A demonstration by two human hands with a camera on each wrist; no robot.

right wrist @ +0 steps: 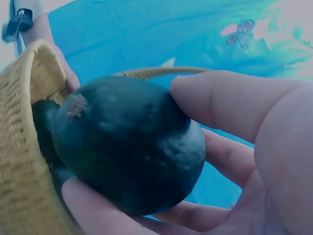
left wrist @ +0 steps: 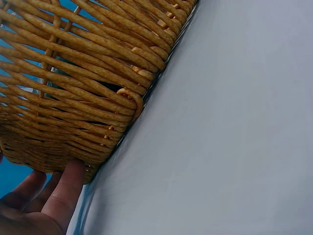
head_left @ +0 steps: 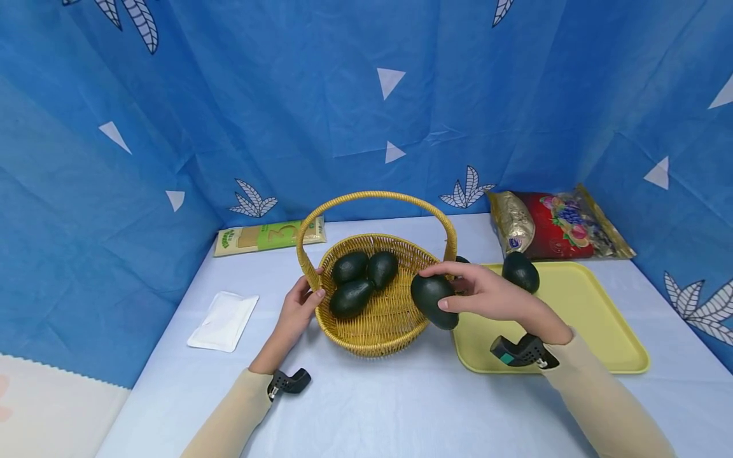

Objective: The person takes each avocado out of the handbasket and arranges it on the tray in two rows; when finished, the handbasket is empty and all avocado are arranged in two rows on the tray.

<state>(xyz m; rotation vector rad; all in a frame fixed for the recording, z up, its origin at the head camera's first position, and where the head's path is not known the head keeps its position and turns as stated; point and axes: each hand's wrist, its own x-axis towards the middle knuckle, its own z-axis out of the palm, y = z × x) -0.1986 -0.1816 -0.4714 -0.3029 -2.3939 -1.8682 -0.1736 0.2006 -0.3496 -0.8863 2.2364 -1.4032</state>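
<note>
Far left of the head view: a white packet (head_left: 224, 320) lies flat on the desk (head_left: 366, 407), with a green pasta pack (head_left: 268, 236) behind it by the blue backdrop (head_left: 229, 95). Left hand (head_left: 299, 308) is at the left wall of the wicker basket (head_left: 372, 331), fingers wrapped on the rim near the base of the handle; the left wrist view shows fingertips (left wrist: 66, 191) pressed against the weave down low, so it is bracing the basket. Three dark avocados (head_left: 361, 278) sit inside, touching each other in the left half. Centre-right: right hand (head_left: 487, 296) has its fingers curled round a fourth avocado (head_left: 433, 300), held over the basket's right rim, partly outside it. The right wrist view confirms thumb on top, fingers under, rim (right wrist: 27, 147) just beside the fruit. Right of that, a yellow tray (head_left: 578, 318) with one avocado (head_left: 520, 271) on its far edge and another mostly hidden behind the hand; a red snack bag (head_left: 552, 224) behind. Risks, as I judge them: the fruit is smooth and rounded, and a fingertip grip could let it roll out onto the desk; clipping the rim or handle on the way could tip the basket if the left hand slackens; dropping it on the pile could knock the others about.
</note>
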